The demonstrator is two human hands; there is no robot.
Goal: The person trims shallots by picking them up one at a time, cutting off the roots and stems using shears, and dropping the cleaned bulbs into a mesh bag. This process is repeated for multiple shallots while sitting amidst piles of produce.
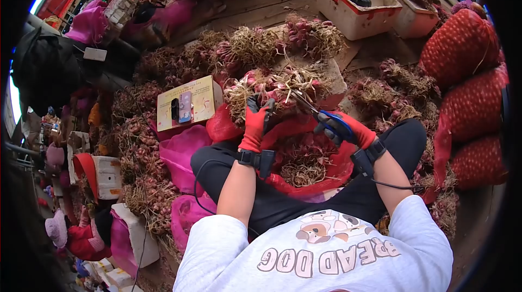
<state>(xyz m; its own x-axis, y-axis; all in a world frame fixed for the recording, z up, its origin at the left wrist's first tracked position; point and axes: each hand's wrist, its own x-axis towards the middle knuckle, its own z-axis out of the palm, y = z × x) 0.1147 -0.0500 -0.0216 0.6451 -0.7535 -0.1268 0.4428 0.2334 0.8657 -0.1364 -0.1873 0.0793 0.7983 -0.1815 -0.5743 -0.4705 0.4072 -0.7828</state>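
Note:
My right hand (348,129), in a red and dark grey work glove, is closed round the blue handles of a pair of scissors (307,104). Their blades point up and left into a bunch of shallots (274,86) with dry stems and roots. At the near left side of that bunch, my left hand (255,120), gloved alike, has its fingers bent against it, gripping it; the fingertips are partly hidden. Between my legs lies an open red mesh bag (348,168) with trimmed shallot bits and dry stalks (304,164) inside.
Piles of shallots (138,167) surround me. On the left are a cardboard box (204,108) bearing a phone (185,108) and pink mesh bags (185,148). Full red sacks (462,47) stack at right; a foam box (353,17) stands ahead. Another person (81,240) is at lower left.

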